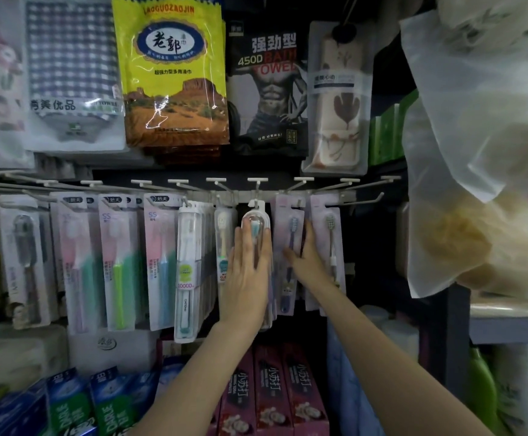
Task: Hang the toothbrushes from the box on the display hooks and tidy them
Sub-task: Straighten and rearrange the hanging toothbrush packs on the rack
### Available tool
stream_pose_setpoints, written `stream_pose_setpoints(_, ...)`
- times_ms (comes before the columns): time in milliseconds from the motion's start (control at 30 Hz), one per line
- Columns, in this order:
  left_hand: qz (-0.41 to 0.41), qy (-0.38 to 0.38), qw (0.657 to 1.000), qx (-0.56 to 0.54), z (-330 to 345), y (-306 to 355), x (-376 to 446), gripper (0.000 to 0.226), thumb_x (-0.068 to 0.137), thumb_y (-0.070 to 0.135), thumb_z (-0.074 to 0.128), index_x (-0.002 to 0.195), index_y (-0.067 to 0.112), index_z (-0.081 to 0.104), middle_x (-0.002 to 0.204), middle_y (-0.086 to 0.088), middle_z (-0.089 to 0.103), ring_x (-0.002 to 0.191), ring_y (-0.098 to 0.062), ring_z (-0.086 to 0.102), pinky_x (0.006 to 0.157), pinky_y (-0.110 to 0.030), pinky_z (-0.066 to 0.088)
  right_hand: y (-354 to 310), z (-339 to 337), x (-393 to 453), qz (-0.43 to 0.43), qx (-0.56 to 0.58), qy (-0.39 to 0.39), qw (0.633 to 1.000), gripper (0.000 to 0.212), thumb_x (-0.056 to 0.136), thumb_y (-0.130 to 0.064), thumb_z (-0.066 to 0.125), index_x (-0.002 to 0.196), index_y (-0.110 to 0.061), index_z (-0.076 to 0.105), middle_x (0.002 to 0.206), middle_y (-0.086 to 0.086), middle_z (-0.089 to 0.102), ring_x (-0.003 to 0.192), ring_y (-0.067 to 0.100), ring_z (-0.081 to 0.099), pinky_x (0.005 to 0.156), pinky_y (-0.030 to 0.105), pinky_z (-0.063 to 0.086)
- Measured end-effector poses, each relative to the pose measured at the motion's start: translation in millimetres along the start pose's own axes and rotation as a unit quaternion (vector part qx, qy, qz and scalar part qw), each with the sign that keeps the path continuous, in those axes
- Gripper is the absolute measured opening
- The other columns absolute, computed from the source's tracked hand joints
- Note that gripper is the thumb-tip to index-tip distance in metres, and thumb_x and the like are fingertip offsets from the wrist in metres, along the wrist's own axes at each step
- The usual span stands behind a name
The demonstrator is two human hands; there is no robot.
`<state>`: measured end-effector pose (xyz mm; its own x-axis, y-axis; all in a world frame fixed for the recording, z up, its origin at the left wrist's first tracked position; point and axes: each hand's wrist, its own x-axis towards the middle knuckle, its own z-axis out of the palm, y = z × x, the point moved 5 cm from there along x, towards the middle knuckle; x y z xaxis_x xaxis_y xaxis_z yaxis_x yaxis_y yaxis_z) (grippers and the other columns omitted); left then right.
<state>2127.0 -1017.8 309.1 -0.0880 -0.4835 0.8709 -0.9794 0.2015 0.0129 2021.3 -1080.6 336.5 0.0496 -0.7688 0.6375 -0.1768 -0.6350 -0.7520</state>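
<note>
A row of packaged toothbrushes hangs from metal display hooks (258,185) across the middle of the shelf wall. My left hand (248,272) lies flat with straight fingers against a clear-cased toothbrush pack (255,220) hanging on the centre hook. My right hand (308,259) reaches between the lilac toothbrush pack (289,234) and the pale pack (330,234) to its right, its fingers curled round the lilac pack's edge. The box is not in view.
Towel packs hang above the hooks, among them a yellow one (170,70) and a black one (266,86). Toothpaste boxes (272,391) stand on the shelf below. A large plastic bag (483,146) hangs at the right. Several hooks at right (366,199) carry nothing.
</note>
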Motion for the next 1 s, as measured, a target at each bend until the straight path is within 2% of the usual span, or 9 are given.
stream_pose_setpoints(100,-0.001,-0.017,1.000,-0.007,-2.2,0.3,-0.3,0.106,0.073,-0.016,0.060,0.147,0.015,-0.009,0.148,-0.006,-0.034,0.138,-0.032,-0.021,0.110,-0.041,0.003,2.8,2.5,-1.6,0.017,0.000,-0.018,1.000,0.063,0.095,-0.010,0.047,0.147,-0.024,0.013,0.134,0.001,0.039,0.118,0.023,0.048,0.078,0.020,0.046)
stream_pose_setpoints(233,0.002,-0.020,1.000,-0.005,-6.3,0.3,-1.3,0.103,0.075,-0.017,0.055,0.147,0.015,-0.012,0.146,-0.006,-0.038,0.138,-0.030,-0.025,0.111,-0.040,-0.002,2.7,-0.4,-3.2,0.025,-0.003,-0.033,0.999,0.068,0.094,-0.005,0.044,0.147,-0.029,0.010,0.148,0.000,0.029,0.130,0.020,0.037,0.095,0.026,0.036)
stream_pose_setpoints(333,0.006,-0.012,1.000,-0.012,-5.1,-0.9,-2.1,0.107,0.072,-0.019,0.056,0.145,0.023,-0.010,0.148,-0.005,-0.034,0.139,-0.031,-0.021,0.110,-0.041,-0.003,-6.0,-6.2,-8.4,0.015,-0.001,-0.066,0.998,0.066,0.095,-0.002,0.040,0.148,-0.025,0.008,0.138,-0.009,0.026,0.127,0.004,0.024,0.097,0.018,0.025)
stream_pose_setpoints(400,0.005,-0.012,1.000,-0.017,-5.5,0.0,-1.9,0.107,0.074,-0.018,0.055,0.144,0.026,-0.013,0.146,-0.003,-0.039,0.138,-0.028,-0.025,0.110,-0.040,-0.006,-8.4,-11.9,-10.7,0.027,0.000,-0.086,0.996,0.067,0.096,-0.003,0.039,0.148,-0.026,0.005,0.131,-0.011,0.024,0.123,0.003,0.023,0.096,0.019,0.026)
stream_pose_setpoints(567,-0.016,-0.016,0.999,-0.034,-8.6,3.8,-2.7,0.101,0.081,-0.016,0.047,0.142,0.019,-0.025,0.136,-0.002,-0.052,0.130,-0.024,-0.037,0.110,-0.033,-0.005,-10.0,-16.6,-15.1,0.046,0.023,-0.115,0.992,0.071,0.092,-0.002,0.042,0.146,-0.038,0.011,0.148,-0.004,0.029,0.135,0.019,0.033,0.109,0.045,0.036)
stream_pose_setpoints(667,-0.026,-0.023,0.999,-0.038,-10.8,4.6,-3.0,0.095,0.085,-0.012,0.043,0.140,0.019,-0.027,0.136,-0.006,-0.050,0.129,-0.024,-0.035,0.115,-0.033,0.004,-10.8,-13.8,-20.1,0.050,0.034,-0.118,0.991,0.070,0.093,-0.005,0.044,0.146,-0.036,0.011,0.150,-0.004,0.030,0.137,0.019,0.032,0.110,0.046,0.034)
stream_pose_setpoints(867,-0.006,-0.010,1.000,-0.029,-10.4,3.7,-3.3,0.104,0.080,-0.015,0.048,0.139,0.025,-0.028,0.138,-0.001,-0.048,0.133,-0.026,-0.030,0.107,-0.035,-0.007,-10.3,-12.3,-29.0,0.041,0.027,-0.108,0.993,0.068,0.096,-0.004,0.042,0.148,-0.030,0.007,0.142,-0.018,0.021,0.134,0.005,0.023,0.116,0.039,0.024)
stream_pose_setpoints(933,-0.006,-0.003,1.000,-0.028,-9.2,3.6,-2.3,0.107,0.076,-0.018,0.051,0.140,0.027,-0.022,0.141,0.001,-0.045,0.136,-0.028,-0.026,0.108,-0.037,-0.002,-6.7,-10.2,-30.0,0.038,0.021,-0.108,0.993,0.067,0.095,-0.008,0.045,0.147,-0.031,0.010,0.150,-0.010,0.024,0.138,0.011,0.026,0.115,0.043,0.027)
stream_pose_setpoints(1000,0.000,0.019,0.999,-0.033,-9.0,4.2,-2.5,0.108,0.071,-0.020,0.056,0.144,0.025,-0.010,0.148,0.001,-0.031,0.138,-0.032,-0.015,0.108,-0.041,0.004,-2.8,-9.3,-30.8,0.040,0.018,-0.099,0.994,0.066,0.094,-0.010,0.048,0.147,-0.028,0.012,0.149,-0.004,0.029,0.136,0.015,0.031,0.113,0.044,0.030)
